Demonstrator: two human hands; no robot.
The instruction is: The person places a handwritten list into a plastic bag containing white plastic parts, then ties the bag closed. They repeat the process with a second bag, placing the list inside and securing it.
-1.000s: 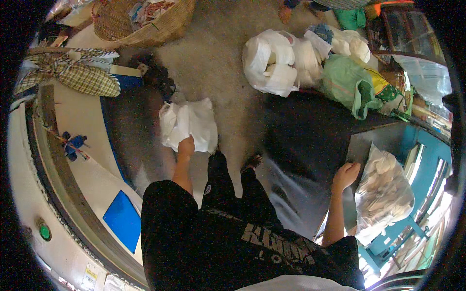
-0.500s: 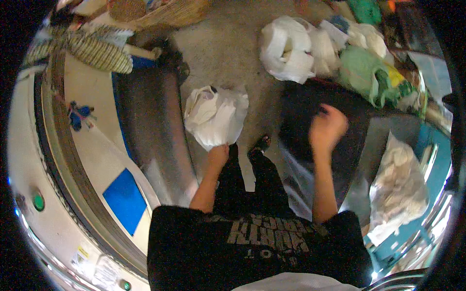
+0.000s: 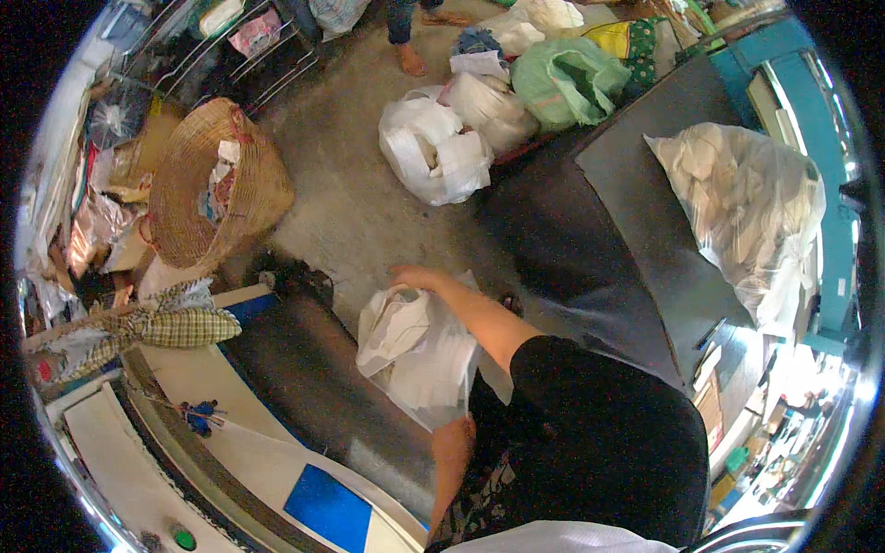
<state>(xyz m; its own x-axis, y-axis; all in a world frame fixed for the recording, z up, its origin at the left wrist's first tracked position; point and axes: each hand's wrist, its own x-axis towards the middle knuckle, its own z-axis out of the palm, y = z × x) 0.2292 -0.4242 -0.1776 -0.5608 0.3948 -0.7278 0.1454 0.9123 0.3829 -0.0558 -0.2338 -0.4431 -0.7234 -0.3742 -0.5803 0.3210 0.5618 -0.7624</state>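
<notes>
Left fingers (image 3: 454, 429) gripping white bag (image 3: 426, 364), right fingers (image 3: 400, 272) at far edge

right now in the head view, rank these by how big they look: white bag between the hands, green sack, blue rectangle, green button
Largest to smallest:
white bag, partly covered
green sack
blue rectangle
green button

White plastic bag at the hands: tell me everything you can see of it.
The white plastic bag looks thin, crinkled and partly see-through, with a folded, looped part at its upper left. It looks partly filled; the contents cannot be made out. It is ahead of the person's black shirt, its lower end gripped by the left hand; the right hand is at its top edge, grip unclear.
</notes>
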